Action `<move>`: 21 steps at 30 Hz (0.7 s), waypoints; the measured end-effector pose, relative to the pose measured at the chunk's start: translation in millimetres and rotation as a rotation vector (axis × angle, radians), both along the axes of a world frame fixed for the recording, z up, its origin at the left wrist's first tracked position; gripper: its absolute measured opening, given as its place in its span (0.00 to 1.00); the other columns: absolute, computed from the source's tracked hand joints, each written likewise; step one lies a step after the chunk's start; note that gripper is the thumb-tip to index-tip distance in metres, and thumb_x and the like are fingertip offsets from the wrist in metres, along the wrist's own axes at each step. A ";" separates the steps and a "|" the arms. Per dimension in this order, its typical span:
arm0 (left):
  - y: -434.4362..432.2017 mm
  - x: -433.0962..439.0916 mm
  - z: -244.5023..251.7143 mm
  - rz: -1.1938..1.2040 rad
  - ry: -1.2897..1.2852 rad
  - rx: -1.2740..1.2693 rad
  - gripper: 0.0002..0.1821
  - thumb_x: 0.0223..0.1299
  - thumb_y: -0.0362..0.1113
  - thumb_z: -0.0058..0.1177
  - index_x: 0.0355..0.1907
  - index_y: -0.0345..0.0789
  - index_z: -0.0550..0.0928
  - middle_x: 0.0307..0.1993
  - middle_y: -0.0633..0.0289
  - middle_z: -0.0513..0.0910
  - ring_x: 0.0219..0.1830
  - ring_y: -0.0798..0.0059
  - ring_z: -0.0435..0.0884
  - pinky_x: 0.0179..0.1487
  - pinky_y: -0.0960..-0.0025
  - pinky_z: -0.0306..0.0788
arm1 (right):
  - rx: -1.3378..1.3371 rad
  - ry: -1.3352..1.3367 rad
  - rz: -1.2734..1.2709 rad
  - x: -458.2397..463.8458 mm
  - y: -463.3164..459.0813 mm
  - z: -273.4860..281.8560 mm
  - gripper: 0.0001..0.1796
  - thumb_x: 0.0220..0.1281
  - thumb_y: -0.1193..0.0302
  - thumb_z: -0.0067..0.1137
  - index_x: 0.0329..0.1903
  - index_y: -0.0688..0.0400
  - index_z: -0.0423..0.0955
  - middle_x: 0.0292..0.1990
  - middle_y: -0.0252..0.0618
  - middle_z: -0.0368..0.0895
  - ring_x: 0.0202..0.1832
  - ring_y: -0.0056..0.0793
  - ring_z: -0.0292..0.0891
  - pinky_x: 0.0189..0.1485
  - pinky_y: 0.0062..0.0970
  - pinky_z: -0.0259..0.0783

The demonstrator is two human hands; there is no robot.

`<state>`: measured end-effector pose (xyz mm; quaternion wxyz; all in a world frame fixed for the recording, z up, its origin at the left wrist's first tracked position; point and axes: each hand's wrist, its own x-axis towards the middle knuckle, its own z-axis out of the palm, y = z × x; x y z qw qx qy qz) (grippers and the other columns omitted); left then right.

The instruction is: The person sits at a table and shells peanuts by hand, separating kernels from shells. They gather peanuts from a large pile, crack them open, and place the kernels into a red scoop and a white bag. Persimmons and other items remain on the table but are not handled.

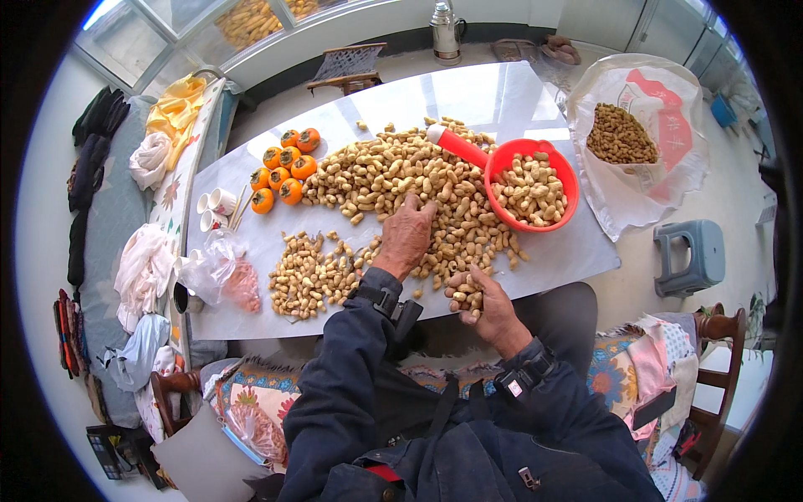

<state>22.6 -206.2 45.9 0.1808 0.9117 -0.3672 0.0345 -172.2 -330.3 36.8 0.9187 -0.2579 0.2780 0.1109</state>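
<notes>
A large heap of unshelled peanuts [389,166] spreads over the pale-covered table [232,150]. My left hand [408,238] reaches palm down onto its near side, fingertips touching the nuts; whether they pinch one is hidden. My right hand [492,307], palm turned up at the table's near edge, cradles several peanuts [467,293] in its curled fingers. Beside the heap, on the right, a red plastic dipper [569,204] holds more peanuts, its white-tipped handle lying across the heap. A smaller group of peanuts [307,273] lies to the left of my left forearm.
Several persimmons [303,166] sit left of the heap, near paper cups [222,201] and a plastic bag of pink contents [241,285]. A white woven sack [677,135] with peanuts stands right of the table. Beyond are a grey stool [690,257] and a thermos flask [446,34].
</notes>
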 end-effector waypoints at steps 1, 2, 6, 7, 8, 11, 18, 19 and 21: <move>-0.4 0.7 -1.2 -0.015 -0.007 0.079 0.16 0.66 0.30 0.57 0.55 0.43 0.84 0.53 0.49 0.81 0.44 0.46 0.87 0.45 0.51 0.83 | -0.005 0.004 -0.001 -0.8 0.0 1.0 0.27 0.85 0.46 0.46 0.49 0.59 0.79 0.40 0.41 0.85 0.32 0.29 0.84 0.18 0.15 0.65; 0.3 1.4 -2.1 0.006 0.002 0.102 0.17 0.65 0.29 0.59 0.56 0.43 0.84 0.52 0.49 0.82 0.43 0.47 0.87 0.44 0.51 0.82 | -0.004 -0.012 0.001 -1.3 -0.2 2.1 0.27 0.85 0.47 0.46 0.50 0.59 0.79 0.40 0.41 0.85 0.32 0.29 0.84 0.18 0.15 0.65; 19.1 1.2 4.7 0.080 0.138 -0.270 0.20 0.63 0.28 0.63 0.58 0.39 0.85 0.46 0.50 0.84 0.43 0.50 0.87 0.45 0.55 0.81 | -0.032 -0.023 -0.004 -0.7 -0.8 6.9 0.26 0.85 0.48 0.47 0.52 0.59 0.79 0.41 0.40 0.86 0.34 0.29 0.86 0.18 0.16 0.65; 23.7 -3.0 9.0 0.046 0.159 -0.348 0.19 0.62 0.28 0.63 0.57 0.38 0.85 0.45 0.50 0.84 0.43 0.50 0.86 0.46 0.54 0.81 | -0.051 -0.006 -0.007 0.0 -0.4 7.7 0.25 0.85 0.48 0.47 0.52 0.59 0.79 0.41 0.40 0.86 0.35 0.29 0.86 0.19 0.16 0.65; 28.3 -10.2 14.6 0.031 0.219 -0.396 0.18 0.62 0.28 0.64 0.55 0.38 0.85 0.44 0.50 0.84 0.43 0.49 0.86 0.46 0.54 0.80 | -0.048 -0.009 -0.009 1.4 0.6 8.1 0.25 0.85 0.48 0.48 0.53 0.58 0.79 0.42 0.40 0.87 0.36 0.29 0.87 0.19 0.16 0.65; 35.5 -53.0 32.7 -0.121 0.268 -0.452 0.17 0.62 0.28 0.65 0.54 0.37 0.85 0.47 0.51 0.85 0.45 0.52 0.87 0.48 0.56 0.82 | -0.003 0.025 -0.046 4.7 5.9 7.3 0.24 0.84 0.48 0.49 0.55 0.57 0.79 0.45 0.40 0.88 0.38 0.29 0.88 0.20 0.17 0.65; 56.1 -86.9 34.1 -0.064 0.204 -0.416 0.20 0.63 0.30 0.65 0.58 0.37 0.83 0.50 0.52 0.83 0.49 0.51 0.84 0.52 0.55 0.80 | 0.088 -0.009 -0.033 -0.6 -1.5 0.3 0.22 0.83 0.52 0.50 0.58 0.57 0.78 0.44 0.39 0.87 0.37 0.29 0.85 0.21 0.18 0.66; 60.2 -76.9 28.1 -0.032 0.104 -0.401 0.20 0.63 0.30 0.65 0.58 0.37 0.83 0.51 0.52 0.83 0.51 0.50 0.83 0.54 0.56 0.79 | 0.098 -0.005 -0.042 -1.5 -4.0 0.1 0.21 0.83 0.53 0.50 0.58 0.57 0.78 0.44 0.39 0.86 0.35 0.29 0.83 0.20 0.18 0.66; 64.1 -64.4 12.9 0.014 0.065 -0.245 0.19 0.64 0.31 0.63 0.58 0.35 0.84 0.57 0.51 0.81 0.60 0.49 0.78 0.62 0.54 0.75 | 0.118 0.031 -0.064 -3.1 -6.1 2.0 0.20 0.83 0.54 0.50 0.57 0.58 0.78 0.44 0.41 0.85 0.32 0.28 0.80 0.19 0.18 0.68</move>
